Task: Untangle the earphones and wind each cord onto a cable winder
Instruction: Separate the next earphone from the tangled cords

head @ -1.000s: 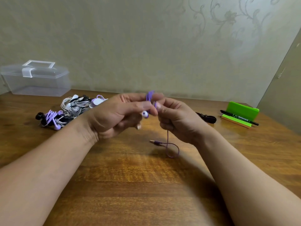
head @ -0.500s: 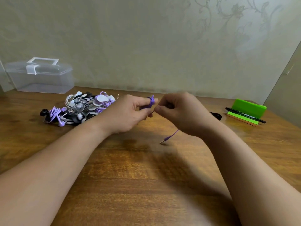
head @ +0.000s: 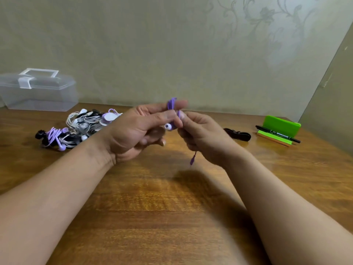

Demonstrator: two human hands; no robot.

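Above table (head: 172, 217), earphone cord (head: 193, 159) hangs plug-down.

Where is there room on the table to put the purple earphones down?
The widest bare wood on the table is in front, between the left forearm and right forearm. More lies right of the right forearm, in front of the green stand. Crowded: far left around the earphone pile by the clear box, far right by the green stand and pen.
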